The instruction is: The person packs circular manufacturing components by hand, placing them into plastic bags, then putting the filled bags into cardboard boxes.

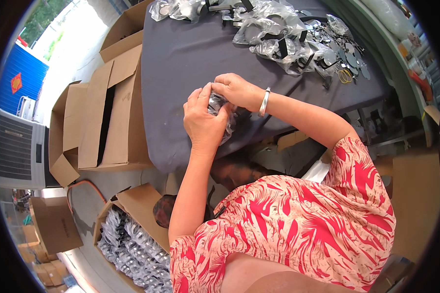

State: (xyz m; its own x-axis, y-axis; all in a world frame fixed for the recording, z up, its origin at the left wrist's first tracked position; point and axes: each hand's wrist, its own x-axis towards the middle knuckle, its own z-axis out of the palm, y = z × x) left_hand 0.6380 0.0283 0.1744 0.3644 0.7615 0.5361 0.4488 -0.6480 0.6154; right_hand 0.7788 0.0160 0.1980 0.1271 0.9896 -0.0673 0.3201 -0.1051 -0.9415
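Inside curled fingers [193, 101], plastic-wrapped part [216, 103]

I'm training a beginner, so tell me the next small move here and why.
Probably use the right hand to tuck in the crumpled clear plastic, while the left hand steadies the plastic-wrapped bundle. Both hands grip the bundle, that plastic sticks out beside the left hand, and the wrapped pieces in the open carton lie packed in rows.

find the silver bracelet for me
In the head view, the silver bracelet is on the person's right wrist, between the right hand and the bare forearm, right of the picture's centre.
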